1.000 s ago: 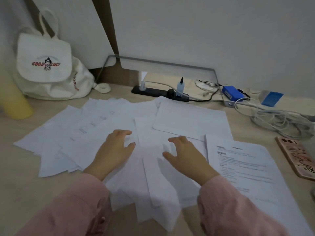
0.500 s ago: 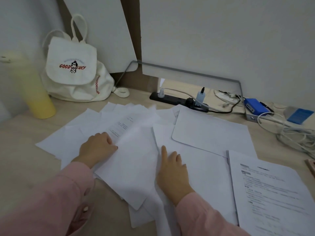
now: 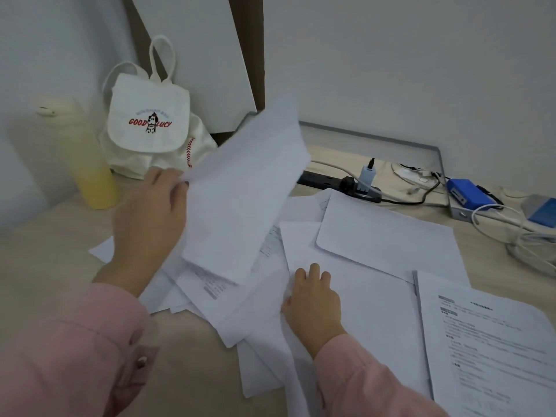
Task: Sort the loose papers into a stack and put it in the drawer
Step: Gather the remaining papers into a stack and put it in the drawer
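Loose white papers (image 3: 376,293) lie scattered and overlapping across the wooden desk (image 3: 45,266). My left hand (image 3: 147,227) grips the edge of a lifted bundle of sheets (image 3: 243,194), raised and tilted above the pile. My right hand (image 3: 314,302) rests flat on the papers at the centre, fingers slightly spread. A printed sheet (image 3: 493,341) lies at the right. No drawer is in view.
A white "Good Lucky" backpack (image 3: 150,121) and a yellow bottle (image 3: 87,164) stand at the back left. A black power strip (image 3: 340,183), a blue box (image 3: 466,194) and white cables (image 3: 529,245) crowd the back right. A wall closes the far side.
My left hand has closed on sheets from the left of the pile and lifted them off the desk. My right hand stays pressed on the centre papers. The camera shifted left.
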